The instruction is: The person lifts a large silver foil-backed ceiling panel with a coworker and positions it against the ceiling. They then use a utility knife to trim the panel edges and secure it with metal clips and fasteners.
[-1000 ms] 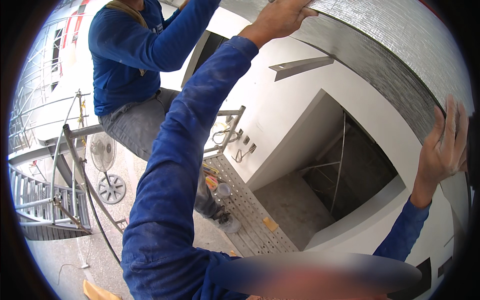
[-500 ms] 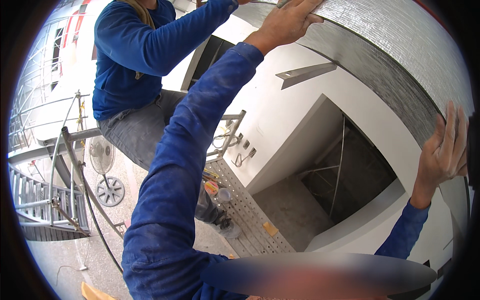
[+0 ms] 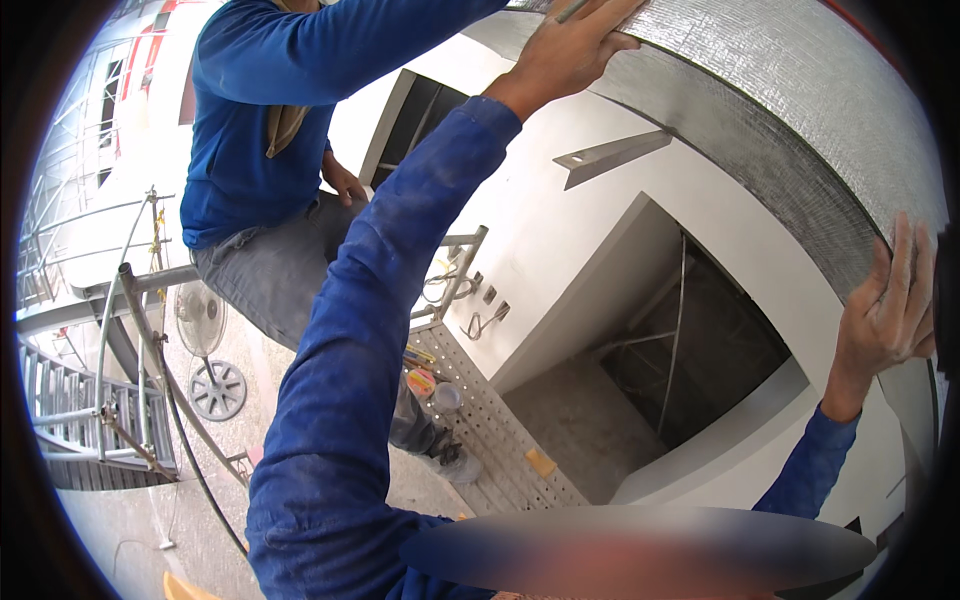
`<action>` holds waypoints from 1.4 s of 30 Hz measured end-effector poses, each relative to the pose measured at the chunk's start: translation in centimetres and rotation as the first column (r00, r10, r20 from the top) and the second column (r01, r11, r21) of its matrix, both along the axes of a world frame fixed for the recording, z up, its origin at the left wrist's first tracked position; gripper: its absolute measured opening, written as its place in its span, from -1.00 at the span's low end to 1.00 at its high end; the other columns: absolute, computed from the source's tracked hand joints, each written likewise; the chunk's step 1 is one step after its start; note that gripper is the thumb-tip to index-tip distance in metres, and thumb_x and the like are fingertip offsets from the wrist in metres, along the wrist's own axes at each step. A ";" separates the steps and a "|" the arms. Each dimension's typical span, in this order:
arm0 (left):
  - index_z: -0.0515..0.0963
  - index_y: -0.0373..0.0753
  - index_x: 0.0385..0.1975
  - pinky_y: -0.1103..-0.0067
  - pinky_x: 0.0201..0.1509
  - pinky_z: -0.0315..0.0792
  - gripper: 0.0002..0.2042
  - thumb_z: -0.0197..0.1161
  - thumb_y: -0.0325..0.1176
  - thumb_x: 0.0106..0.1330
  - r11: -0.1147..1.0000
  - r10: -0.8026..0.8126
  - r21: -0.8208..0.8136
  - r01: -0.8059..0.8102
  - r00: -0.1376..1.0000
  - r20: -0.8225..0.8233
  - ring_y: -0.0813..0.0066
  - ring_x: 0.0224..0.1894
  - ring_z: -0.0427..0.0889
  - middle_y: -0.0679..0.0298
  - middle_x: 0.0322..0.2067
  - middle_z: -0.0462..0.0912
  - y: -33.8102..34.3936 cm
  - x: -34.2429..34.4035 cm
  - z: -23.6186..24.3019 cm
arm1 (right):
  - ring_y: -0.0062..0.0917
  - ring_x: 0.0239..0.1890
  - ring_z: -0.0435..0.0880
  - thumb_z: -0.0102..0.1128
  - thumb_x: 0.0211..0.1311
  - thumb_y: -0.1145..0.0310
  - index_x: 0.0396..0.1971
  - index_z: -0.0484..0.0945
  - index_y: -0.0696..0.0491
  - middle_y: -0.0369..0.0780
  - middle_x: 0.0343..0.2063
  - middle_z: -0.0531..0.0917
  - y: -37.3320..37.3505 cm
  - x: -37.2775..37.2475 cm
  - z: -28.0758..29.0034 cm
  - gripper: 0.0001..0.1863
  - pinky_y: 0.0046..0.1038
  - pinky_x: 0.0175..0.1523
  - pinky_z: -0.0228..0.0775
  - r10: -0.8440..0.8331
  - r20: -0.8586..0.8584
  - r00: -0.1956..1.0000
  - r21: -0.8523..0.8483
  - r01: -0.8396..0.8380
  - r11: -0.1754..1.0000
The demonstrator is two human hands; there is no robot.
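Overhead, a curved foil-faced panel (image 3: 770, 85) spans the upper right. My left hand (image 3: 570, 55) grips its edge at the top centre, with its fingertips partly cropped and a small grey rod-like item beside them. My right hand (image 3: 890, 310) rests with fingers stretched along the panel’s right end, thumb apart. A co-worker (image 3: 255, 150) in a blue top sits on the scaffold rail at the left, one arm reaching up beyond the top edge, the other hand (image 3: 345, 185) down by the thigh. A metal angle bracket (image 3: 610, 155) sticks out below the panel.
A perforated scaffold plank (image 3: 500, 450) lies below, holding small tools and containers. Scaffold railing (image 3: 135, 310), a hanging black cable, a standing fan (image 3: 200, 320) and a ladder-like metal structure (image 3: 80, 400) are at left. A recessed dark opening (image 3: 690, 340) is in the white wall.
The co-worker’s far hand has come down from above to beside the thigh, and the near arm has risen. Both of my hands sit slightly lower in view, still on the panel.
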State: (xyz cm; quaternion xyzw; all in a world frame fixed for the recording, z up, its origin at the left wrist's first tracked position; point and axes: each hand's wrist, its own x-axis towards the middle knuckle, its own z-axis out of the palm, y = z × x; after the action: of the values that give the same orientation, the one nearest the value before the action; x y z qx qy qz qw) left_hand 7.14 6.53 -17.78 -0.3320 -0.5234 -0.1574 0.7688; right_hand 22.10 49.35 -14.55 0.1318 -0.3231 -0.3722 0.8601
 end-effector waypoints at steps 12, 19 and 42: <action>0.50 -0.17 0.31 0.30 0.44 0.33 -0.58 0.23 -0.41 0.45 0.953 0.118 0.292 -0.075 0.984 -0.131 0.06 0.35 0.49 0.07 0.27 0.57 -8.8 -6.1 -1.0 | -0.56 0.28 0.53 0.24 0.41 0.04 0.06 0.74 -0.27 -0.50 0.12 0.72 -0.9 -0.5 -0.7 -0.69 -0.33 0.52 -0.12 0.097 0.062 0.993 -0.110 -0.089 0.990; 0.48 -0.18 0.32 0.31 0.39 0.36 -0.56 0.25 -0.40 0.45 0.931 0.221 0.301 -0.205 0.975 -0.021 0.04 0.29 0.54 0.05 0.23 0.60 -14.4 -8.5 -0.8 | -0.54 0.31 0.51 0.24 0.42 0.07 0.07 0.74 -0.29 -0.49 0.16 0.70 -1.3 -0.8 -0.9 -0.70 -0.25 0.55 -0.20 0.118 0.095 0.989 -0.163 -0.101 0.981; 0.49 -0.44 0.25 0.32 0.16 0.52 -0.42 0.26 -0.12 0.36 0.900 -0.418 0.273 0.338 0.848 0.325 -0.01 0.02 0.73 -0.15 -0.04 0.72 -2.3 7.2 -1.2 | -0.39 0.34 0.50 0.34 0.33 0.09 0.12 0.71 -0.30 -0.45 0.24 0.64 -3.6 1.3 -2.3 -0.63 0.00 0.50 -0.06 0.134 0.169 0.976 -0.252 -0.088 0.964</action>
State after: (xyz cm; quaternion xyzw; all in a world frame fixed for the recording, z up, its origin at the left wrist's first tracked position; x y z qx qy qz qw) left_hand 14.34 4.23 -18.98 -0.3112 -0.5657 -0.4201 0.6377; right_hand 23.40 45.73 -16.86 0.0776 -0.4366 -0.2671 0.8556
